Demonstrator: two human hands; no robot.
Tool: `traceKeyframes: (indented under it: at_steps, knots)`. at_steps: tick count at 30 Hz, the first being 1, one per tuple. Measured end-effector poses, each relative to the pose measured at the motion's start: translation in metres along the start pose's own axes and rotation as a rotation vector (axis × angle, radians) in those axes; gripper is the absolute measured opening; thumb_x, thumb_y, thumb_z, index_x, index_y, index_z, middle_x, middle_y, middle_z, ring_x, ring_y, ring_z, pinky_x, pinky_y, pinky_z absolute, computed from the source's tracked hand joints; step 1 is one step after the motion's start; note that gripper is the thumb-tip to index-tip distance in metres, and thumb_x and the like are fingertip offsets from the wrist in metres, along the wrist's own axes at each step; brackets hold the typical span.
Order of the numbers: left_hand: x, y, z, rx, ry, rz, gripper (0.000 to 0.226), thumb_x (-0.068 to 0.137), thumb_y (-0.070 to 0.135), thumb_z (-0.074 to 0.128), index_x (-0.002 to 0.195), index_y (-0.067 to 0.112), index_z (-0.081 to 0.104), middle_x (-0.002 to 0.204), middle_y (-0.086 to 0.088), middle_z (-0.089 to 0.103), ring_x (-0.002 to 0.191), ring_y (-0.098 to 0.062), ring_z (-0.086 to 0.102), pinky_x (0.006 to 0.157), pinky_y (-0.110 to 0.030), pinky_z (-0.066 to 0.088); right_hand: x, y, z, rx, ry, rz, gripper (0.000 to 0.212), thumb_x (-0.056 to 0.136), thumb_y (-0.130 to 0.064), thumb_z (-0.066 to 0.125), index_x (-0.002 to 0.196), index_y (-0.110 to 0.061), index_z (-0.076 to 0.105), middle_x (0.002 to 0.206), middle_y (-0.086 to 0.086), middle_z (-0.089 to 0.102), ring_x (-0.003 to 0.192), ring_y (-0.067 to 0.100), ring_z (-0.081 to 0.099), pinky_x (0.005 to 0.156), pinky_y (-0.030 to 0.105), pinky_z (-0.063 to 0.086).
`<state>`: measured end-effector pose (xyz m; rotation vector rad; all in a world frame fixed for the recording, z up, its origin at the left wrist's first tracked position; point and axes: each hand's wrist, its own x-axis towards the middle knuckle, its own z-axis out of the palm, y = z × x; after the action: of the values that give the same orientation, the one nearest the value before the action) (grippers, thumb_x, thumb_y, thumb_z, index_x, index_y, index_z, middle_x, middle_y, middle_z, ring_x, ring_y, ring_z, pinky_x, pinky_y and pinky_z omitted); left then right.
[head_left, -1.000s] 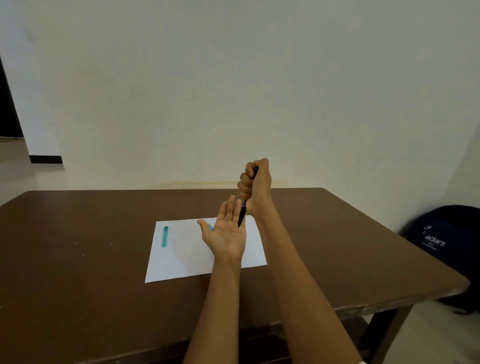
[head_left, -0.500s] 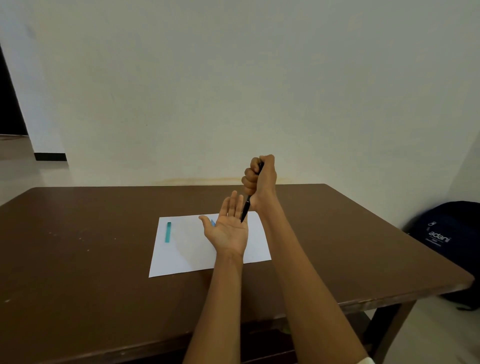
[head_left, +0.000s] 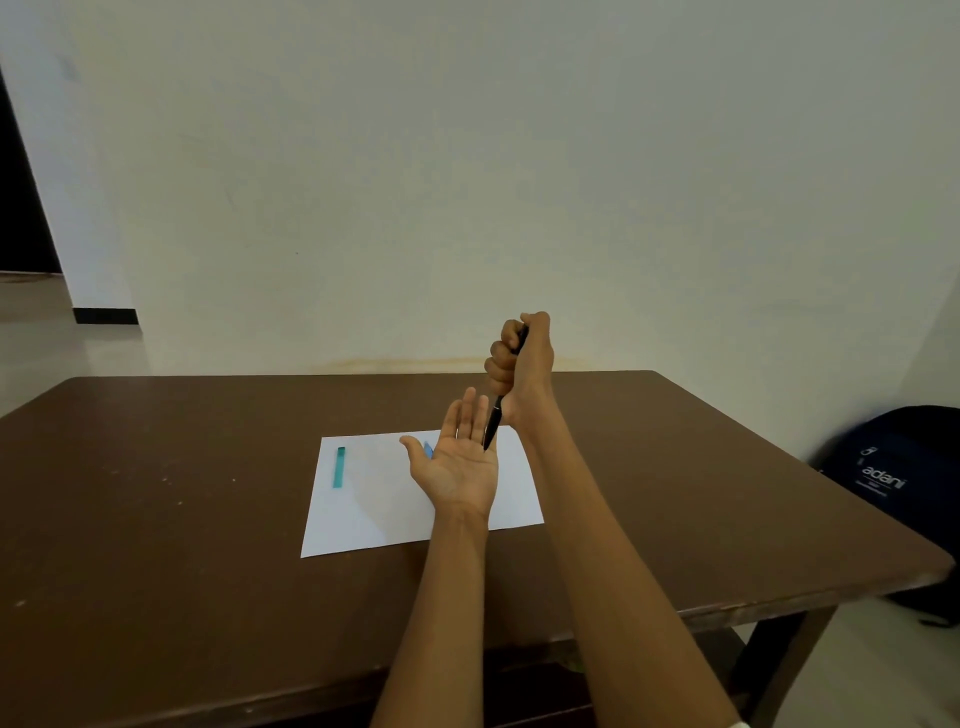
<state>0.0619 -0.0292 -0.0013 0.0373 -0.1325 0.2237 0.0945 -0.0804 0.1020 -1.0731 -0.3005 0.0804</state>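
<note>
My right hand (head_left: 521, 370) grips a black pen (head_left: 492, 425) in a fist, tip pointing down. The tip reaches the palm of my left hand (head_left: 457, 462), which is held flat, palm up, fingers straight, above a white sheet of paper (head_left: 374, 493). A teal bar-shaped object (head_left: 339, 466) lies on the left part of the sheet. A small blue thing (head_left: 427, 449) shows on the paper just behind my left thumb, mostly hidden.
The paper lies on a brown wooden table (head_left: 156, 519) set against a pale wall. A dark backpack (head_left: 893, 483) sits on the floor at the table's right. A dark doorway (head_left: 21, 208) is at far left.
Both hands hold the same pose, pen tip at the left palm. Only the camera view has shifted slightly.
</note>
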Motion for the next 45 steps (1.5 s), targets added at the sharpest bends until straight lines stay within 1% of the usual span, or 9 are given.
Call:
traceKeyframes:
  at_steps: [7, 10, 22, 26, 29, 40, 42, 44, 45]
  knots:
    - [0.001, -0.0003, -0.0015, 0.016, 0.002, -0.002, 0.077, 0.091, 0.062, 0.023, 0.142, 0.005, 0.032, 0.141, -0.016, 0.046, 0.126, -0.033, 0.047, 0.105, -0.045, 0.033, -0.0004, 0.0014, 0.0009, -0.02, -0.003, 0.018, 0.036, 0.087, -0.028, 0.031, 0.053, -0.022, 0.025, 0.04, -0.009, 0.02, 0.036, 0.008, 0.01, 0.037, 0.013, 0.012]
    - [0.0017, -0.0008, -0.0017, 0.018, 0.002, -0.002, 0.077, 0.092, 0.062, 0.023, 0.142, 0.004, 0.032, 0.141, -0.016, 0.046, 0.122, -0.033, 0.049, 0.104, -0.045, 0.034, -0.0009, 0.0017, 0.0011, -0.035, -0.001, 0.003, 0.036, 0.086, -0.025, 0.029, 0.051, -0.022, 0.026, 0.04, -0.009, 0.02, 0.036, 0.008, 0.01, 0.037, 0.014, 0.013]
    - [0.0016, 0.0019, -0.0026, 0.02, 0.013, -0.005, 0.077, 0.091, 0.063, 0.023, 0.14, 0.005, 0.034, 0.14, -0.016, 0.046, 0.125, -0.032, 0.047, 0.104, -0.045, 0.033, -0.0009, 0.003, 0.0021, -0.022, -0.018, -0.015, 0.039, 0.09, -0.028, 0.029, 0.052, -0.022, 0.027, 0.04, -0.01, 0.021, 0.035, 0.007, 0.011, 0.036, 0.013, 0.014]
    - [0.0008, 0.0012, -0.0011, 0.029, 0.022, -0.003, 0.076, 0.092, 0.063, 0.022, 0.139, 0.004, 0.035, 0.14, -0.015, 0.047, 0.129, -0.032, 0.044, 0.104, -0.045, 0.033, -0.0013, 0.003, 0.0024, -0.032, -0.012, -0.02, 0.037, 0.087, -0.024, 0.028, 0.05, -0.022, 0.027, 0.04, -0.009, 0.021, 0.035, 0.008, 0.011, 0.036, 0.014, 0.014]
    - [-0.0002, 0.0008, -0.0006, 0.033, 0.02, 0.0, 0.076, 0.092, 0.063, 0.021, 0.139, 0.004, 0.035, 0.141, -0.016, 0.046, 0.13, -0.032, 0.043, 0.104, -0.045, 0.033, -0.0003, 0.0036, 0.0002, -0.024, -0.007, -0.028, 0.038, 0.089, -0.028, 0.029, 0.052, -0.022, 0.027, 0.04, -0.01, 0.021, 0.036, 0.008, 0.01, 0.037, 0.014, 0.012]
    - [0.0014, 0.0024, -0.0023, 0.036, 0.03, -0.007, 0.076, 0.091, 0.063, 0.022, 0.139, 0.004, 0.035, 0.141, -0.015, 0.046, 0.13, -0.032, 0.043, 0.104, -0.044, 0.034, -0.0028, 0.0047, 0.0024, -0.038, 0.0, -0.036, 0.036, 0.088, -0.024, 0.028, 0.052, -0.022, 0.029, 0.04, -0.009, 0.021, 0.035, 0.008, 0.011, 0.036, 0.015, 0.013]
    - [0.0012, 0.0032, -0.0026, 0.026, 0.026, -0.007, 0.077, 0.092, 0.063, 0.022, 0.14, 0.004, 0.034, 0.142, -0.016, 0.045, 0.131, -0.032, 0.041, 0.107, -0.044, 0.03, -0.0028, 0.004, 0.0028, -0.037, -0.006, -0.037, 0.039, 0.092, -0.032, 0.032, 0.054, -0.022, 0.033, 0.041, -0.01, 0.023, 0.035, 0.007, 0.013, 0.036, 0.015, 0.013]
    - [0.001, 0.0034, -0.0026, 0.002, 0.023, -0.009, 0.076, 0.092, 0.062, 0.023, 0.14, 0.004, 0.034, 0.142, -0.017, 0.045, 0.132, -0.033, 0.041, 0.111, -0.044, 0.028, -0.0027, 0.002, 0.0038, -0.031, -0.051, 0.024, 0.043, 0.093, -0.046, 0.036, 0.058, -0.021, 0.04, 0.042, -0.009, 0.025, 0.036, 0.007, 0.016, 0.036, 0.017, 0.014]
    - [0.001, 0.0032, -0.0024, -0.007, 0.023, -0.01, 0.076, 0.092, 0.062, 0.024, 0.14, 0.003, 0.034, 0.141, -0.018, 0.045, 0.131, -0.034, 0.041, 0.111, -0.044, 0.028, -0.0025, 0.0011, 0.0047, -0.028, -0.078, 0.058, 0.042, 0.092, -0.048, 0.038, 0.061, -0.02, 0.045, 0.044, -0.008, 0.027, 0.038, 0.007, 0.019, 0.036, 0.019, 0.016]
